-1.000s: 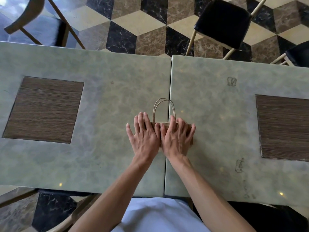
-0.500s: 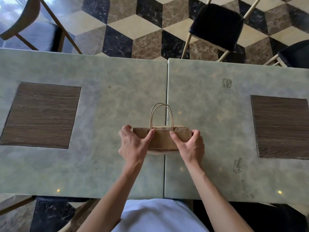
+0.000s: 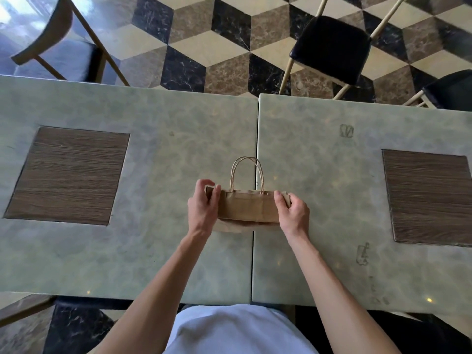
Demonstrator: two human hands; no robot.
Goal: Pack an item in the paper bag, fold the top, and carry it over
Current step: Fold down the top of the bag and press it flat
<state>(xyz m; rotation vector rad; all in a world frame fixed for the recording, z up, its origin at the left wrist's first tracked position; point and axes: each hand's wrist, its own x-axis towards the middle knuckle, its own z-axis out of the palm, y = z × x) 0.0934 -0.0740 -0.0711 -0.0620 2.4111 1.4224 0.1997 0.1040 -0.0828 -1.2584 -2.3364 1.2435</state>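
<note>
A small brown paper bag [image 3: 247, 206] with twisted paper handles [image 3: 246, 172] sits over the seam between two green marbled tables. Its top is folded down flat, with the handles pointing away from me. My left hand [image 3: 203, 205] pinches the bag's left end and my right hand [image 3: 292, 210] pinches its right end. The bag's bottom edge looks slightly raised off the table. Whatever is inside the bag is hidden.
Each table [image 3: 158, 251] has a dark wood inlay, the left inlay [image 3: 67, 175] and the right inlay [image 3: 429, 198]. A black-seated chair [image 3: 332, 48] stands beyond the far edge, another chair [image 3: 452, 92] at far right, and a wooden chair [image 3: 51, 29] at far left.
Both hands lay flat, pressing the bag's fold a second ago. They have since moved apart to its two ends and gripped them, and the bag has risen slightly.
</note>
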